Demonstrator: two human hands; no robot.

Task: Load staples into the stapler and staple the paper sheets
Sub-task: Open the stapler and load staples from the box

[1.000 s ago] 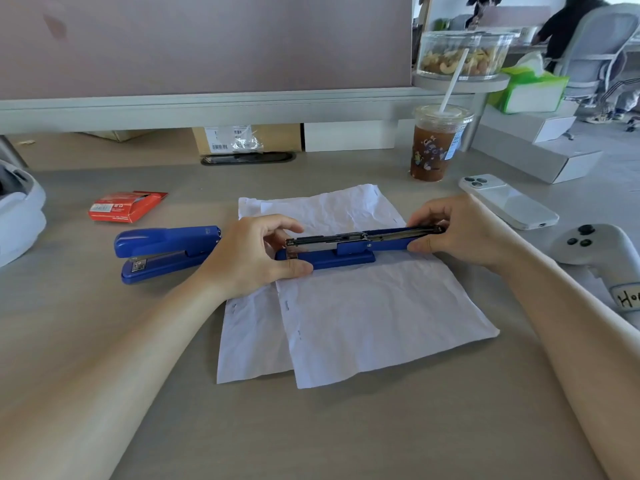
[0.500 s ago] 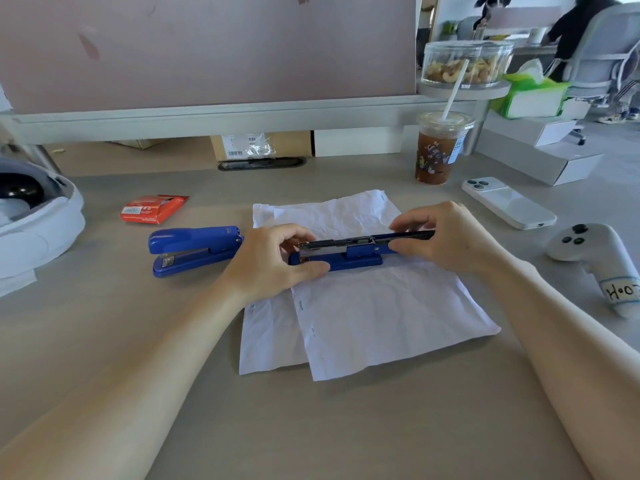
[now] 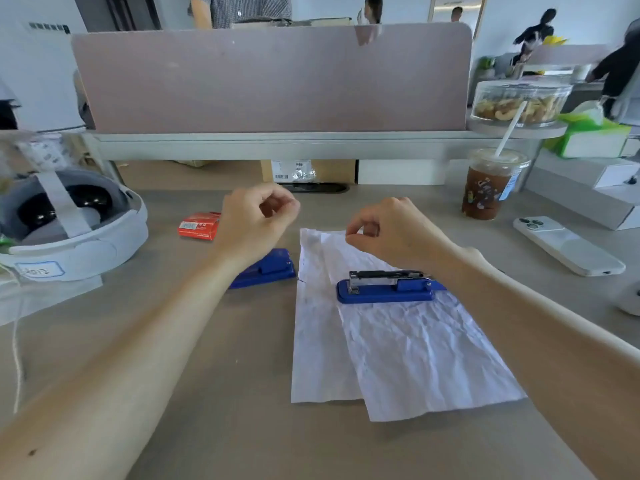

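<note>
Both hands hang raised above the tabletop, neither touching the stapler. The left hand has its fingers curled loosely toward the thumb, and the right hand is curled the same way with fingertips close to the thumb; whether either pinches something small, I cannot tell. The blue stapler base, its metal staple channel exposed on top, lies on the upper part of the crumpled paper sheets, which overlap each other. A second blue stapler part lies just left of the sheets, partly hidden under the left wrist. A red staple box sits farther back on the left. A phone and an iced drink cup stand well to the right.
</note>
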